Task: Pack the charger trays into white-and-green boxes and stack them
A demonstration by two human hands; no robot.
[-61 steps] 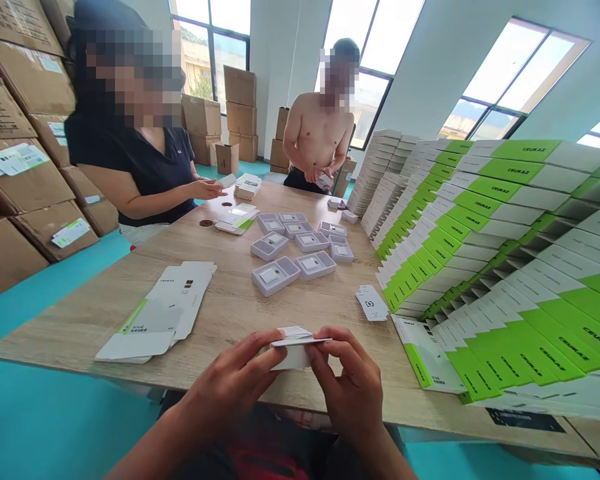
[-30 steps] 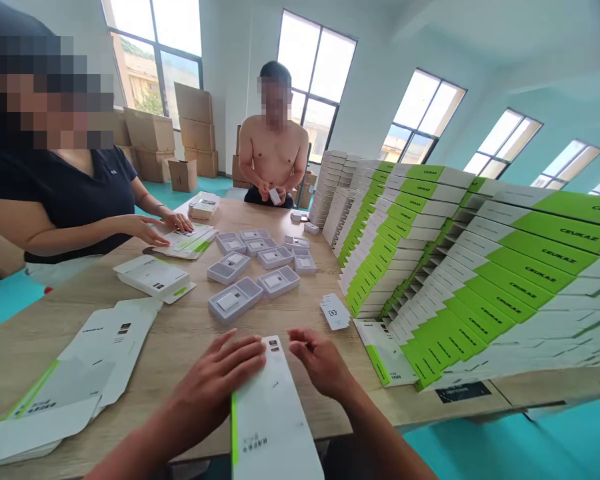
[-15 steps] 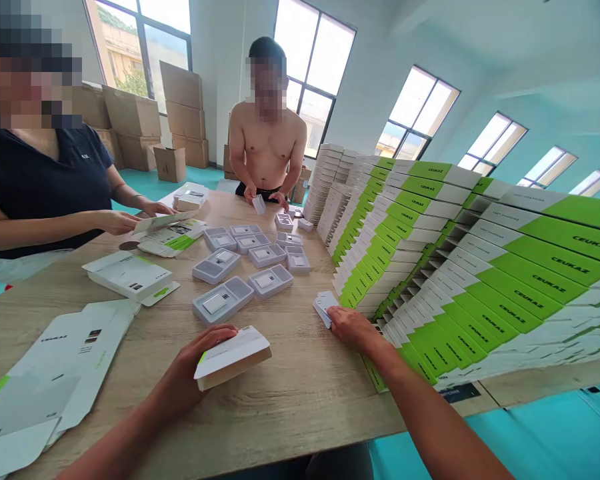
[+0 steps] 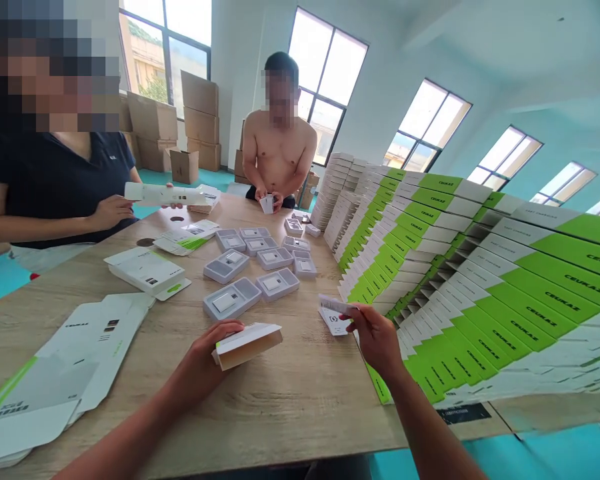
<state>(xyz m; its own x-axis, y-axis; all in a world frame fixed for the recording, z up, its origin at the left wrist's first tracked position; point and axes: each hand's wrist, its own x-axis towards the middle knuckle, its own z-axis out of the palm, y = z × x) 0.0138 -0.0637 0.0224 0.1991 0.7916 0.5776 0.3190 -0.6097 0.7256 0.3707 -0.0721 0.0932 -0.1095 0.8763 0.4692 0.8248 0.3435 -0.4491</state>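
My left hand [image 4: 207,353] is closed round a white and green cardboard box [image 4: 250,343], whose near end stands open and looks hollow. Between thumb and fingers of my right hand [image 4: 377,333] is a thin printed leaflet [image 4: 336,305], held just above the table. Under it lie white cards [image 4: 334,323] with a black symbol, close to the stacked boxes. White plastic trays [image 4: 233,299], each with a small white block in it, sit in a group beyond my left hand.
Tall stacks of white and green boxes [image 4: 430,227] fill the right side. Flattened cartons [image 4: 80,360] lie at left, near a white box [image 4: 147,270]. A person [image 4: 55,180] at left handles a carton [image 4: 165,194]; another person [image 4: 280,143] across the table [image 4: 300,400] holds cards.
My right hand has lifted a leaflet from the cards on the table. The box in my left hand has tilted, showing its open end. At left, the person has raised a carton.
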